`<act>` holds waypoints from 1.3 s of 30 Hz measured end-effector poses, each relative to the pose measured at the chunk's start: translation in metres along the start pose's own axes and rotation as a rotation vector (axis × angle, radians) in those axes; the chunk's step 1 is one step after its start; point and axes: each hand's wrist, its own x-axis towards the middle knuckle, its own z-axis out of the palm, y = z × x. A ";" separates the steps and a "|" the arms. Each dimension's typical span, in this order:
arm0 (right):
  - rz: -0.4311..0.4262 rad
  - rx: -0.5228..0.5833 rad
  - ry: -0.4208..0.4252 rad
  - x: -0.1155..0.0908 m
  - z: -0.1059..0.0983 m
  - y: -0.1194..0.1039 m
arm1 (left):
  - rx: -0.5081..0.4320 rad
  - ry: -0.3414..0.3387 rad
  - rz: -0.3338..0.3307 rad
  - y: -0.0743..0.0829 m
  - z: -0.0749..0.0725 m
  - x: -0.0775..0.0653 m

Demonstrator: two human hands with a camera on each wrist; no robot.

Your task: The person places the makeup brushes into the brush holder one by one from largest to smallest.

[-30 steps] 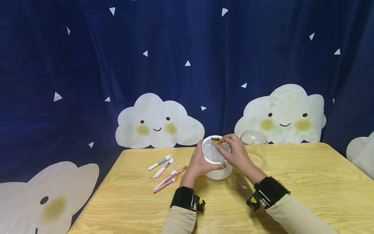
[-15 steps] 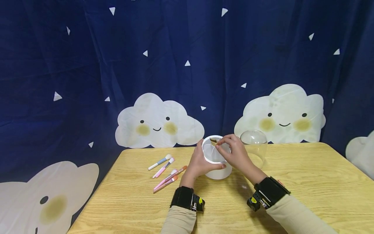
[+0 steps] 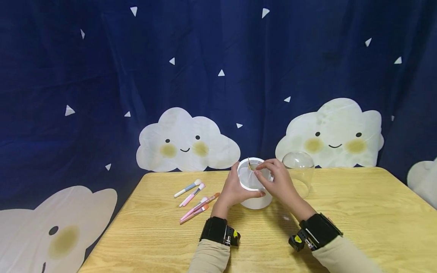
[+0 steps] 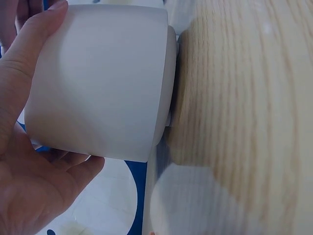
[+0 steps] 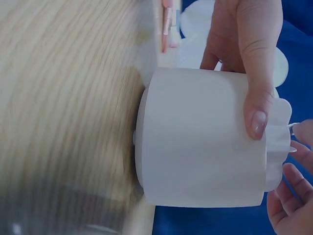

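A white round holder (image 3: 255,201) with an inner divider (image 3: 246,178) stands upright on the table. My left hand (image 3: 235,189) grips its side, thumb across the near wall; the left wrist view shows the fingers around the white wall (image 4: 102,83). Over the open top, my right hand (image 3: 275,178) pinches a small thin brown-and-gold label-like piece (image 3: 249,164), seen nearly edge-on. In the right wrist view the right fingers (image 5: 293,196) are beside the scalloped top of the divider (image 5: 279,142); the piece itself is hard to make out there.
Left of the holder lie several makeup brushes (image 3: 192,195) with pink, blue and white handles. A clear dome cover (image 3: 300,170) stands just behind my right hand. The wooden table (image 3: 358,212) ends at a dark blue curtain (image 3: 205,87).
The small label-like piece has turned from facing the head camera to nearly edge-on in my right fingers. The left hand keeps its grip on the holder, and the head view has shifted slightly.
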 end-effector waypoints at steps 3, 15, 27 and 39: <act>0.039 0.026 0.027 -0.008 -0.001 -0.002 | -0.004 -0.002 0.001 0.000 0.001 -0.001; 0.003 0.013 -0.041 -0.008 -0.016 -0.002 | -0.019 0.001 -0.002 0.001 -0.002 -0.002; -0.011 -0.020 -0.132 -0.005 -0.024 -0.003 | 0.004 -0.023 -0.019 0.002 -0.003 0.000; -0.004 -0.025 -0.153 -0.004 -0.025 -0.001 | 0.075 0.012 -0.077 -0.010 -0.055 -0.004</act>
